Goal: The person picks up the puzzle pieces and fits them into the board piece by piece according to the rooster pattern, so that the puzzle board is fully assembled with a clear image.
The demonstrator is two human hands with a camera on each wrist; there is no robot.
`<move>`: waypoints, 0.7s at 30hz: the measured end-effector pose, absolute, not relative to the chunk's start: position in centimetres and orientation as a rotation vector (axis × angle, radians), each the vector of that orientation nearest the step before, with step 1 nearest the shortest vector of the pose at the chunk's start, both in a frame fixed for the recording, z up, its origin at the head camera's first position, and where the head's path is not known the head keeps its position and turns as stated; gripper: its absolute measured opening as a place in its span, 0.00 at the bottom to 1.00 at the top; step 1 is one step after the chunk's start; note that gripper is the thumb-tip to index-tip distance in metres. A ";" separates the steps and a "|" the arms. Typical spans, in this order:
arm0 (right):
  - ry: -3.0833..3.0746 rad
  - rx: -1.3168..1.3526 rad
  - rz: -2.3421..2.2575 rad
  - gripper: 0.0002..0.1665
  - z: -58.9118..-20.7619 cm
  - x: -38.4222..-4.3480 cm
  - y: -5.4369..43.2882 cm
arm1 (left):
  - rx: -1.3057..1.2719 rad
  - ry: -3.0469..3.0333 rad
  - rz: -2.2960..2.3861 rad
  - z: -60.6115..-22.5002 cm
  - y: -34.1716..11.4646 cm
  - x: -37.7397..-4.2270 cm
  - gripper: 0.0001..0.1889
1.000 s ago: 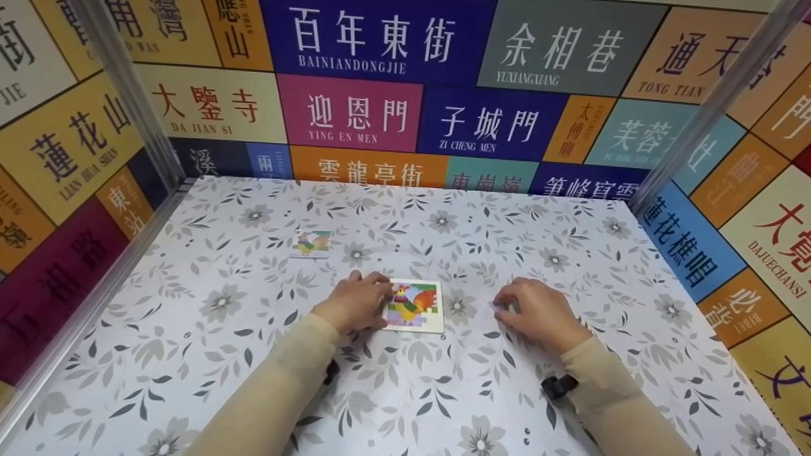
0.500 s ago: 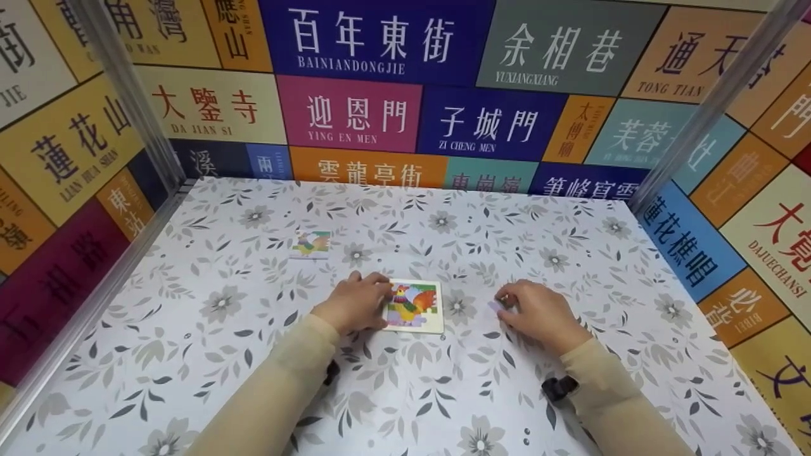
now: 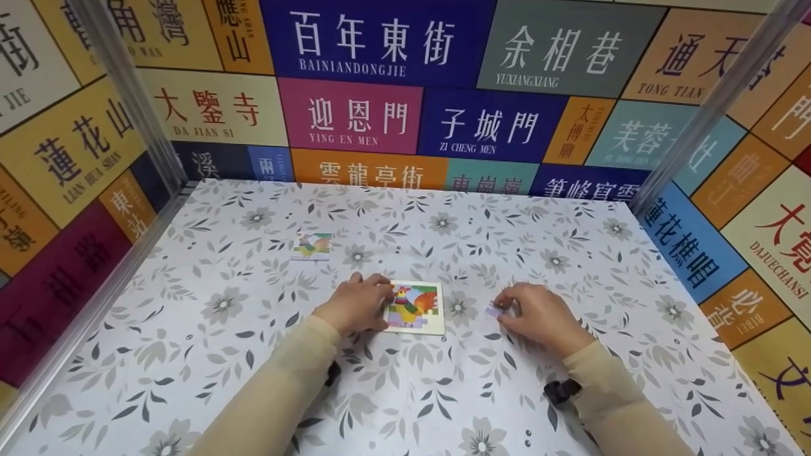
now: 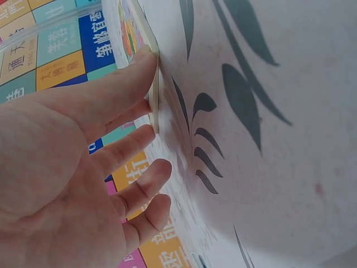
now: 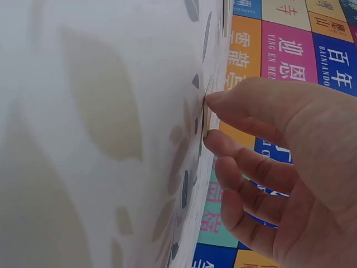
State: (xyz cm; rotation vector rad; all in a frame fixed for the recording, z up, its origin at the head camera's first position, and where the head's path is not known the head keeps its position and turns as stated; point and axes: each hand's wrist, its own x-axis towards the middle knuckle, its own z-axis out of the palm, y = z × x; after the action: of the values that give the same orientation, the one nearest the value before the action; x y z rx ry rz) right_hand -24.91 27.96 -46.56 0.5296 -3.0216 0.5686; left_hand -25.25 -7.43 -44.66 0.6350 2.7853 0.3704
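Note:
In the head view a jigsaw puzzle board (image 3: 415, 307) with a colourful rooster picture and a cream frame lies mid-table. My left hand (image 3: 355, 303) grips its left end; in the left wrist view the thumb (image 4: 131, 75) lies against the board's edge (image 4: 155, 106), with the forefinger farther along it and the other fingers spread loosely. To the right, my right hand (image 3: 538, 316) pinches a small lilac puzzle piece (image 3: 493, 311) between thumb and forefinger. The right wrist view shows that piece (image 5: 207, 116) edge-on, right at the table surface, its face hidden.
A small square rooster picture (image 3: 312, 246) lies farther back on the left. The table wears a white cloth (image 3: 405, 392) with grey flowers and leaves. Walls of coloured sign panels (image 3: 351, 114) and clear corner posts (image 3: 139, 101) stand around the back and sides.
The lilac piece has shifted and turned slightly in my right fingers, showing more of itself half a second ago than at first. My left hand and the board have stayed put.

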 end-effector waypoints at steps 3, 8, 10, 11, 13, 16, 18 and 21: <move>-3.014 0.557 0.561 0.14 -46.5 -24.8 27.8 | 0.626 2.779 0.373 -44.7 -7.4 -25.2 0.28; -2.969 0.616 0.520 0.11 -46.2 -24.9 27.5 | 0.633 2.787 0.382 -44.5 -7.4 -25.2 0.27; -2.956 0.618 0.497 0.10 -46.2 -24.9 27.5 | 0.646 2.792 0.384 -44.5 -7.4 -25.1 0.26; -2.953 0.616 0.485 0.10 -46.1 -24.9 27.4 | 0.652 2.794 0.383 -44.5 -7.4 -25.1 0.26; -2.949 0.611 0.468 0.10 -46.0 -24.9 27.3 | 0.653 2.795 0.378 -44.5 -7.4 -25.1 0.25; -2.937 0.619 0.452 0.10 -46.0 -24.9 27.1 | 0.640 2.789 0.369 -44.4 -7.3 -25.2 0.26; -2.933 0.624 0.457 0.10 -46.0 -24.9 26.9 | 0.632 2.787 0.367 -44.5 -7.3 -25.2 0.26; -2.928 0.628 0.455 0.10 -46.2 -24.8 26.6 | 0.610 2.776 0.371 -44.6 -7.2 -25.3 0.27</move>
State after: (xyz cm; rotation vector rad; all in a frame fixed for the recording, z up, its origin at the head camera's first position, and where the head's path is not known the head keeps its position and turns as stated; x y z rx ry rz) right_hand -24.77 26.61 -46.21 0.6278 -2.9277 0.4548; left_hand -25.27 -7.22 -44.61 0.6098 2.7756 0.3711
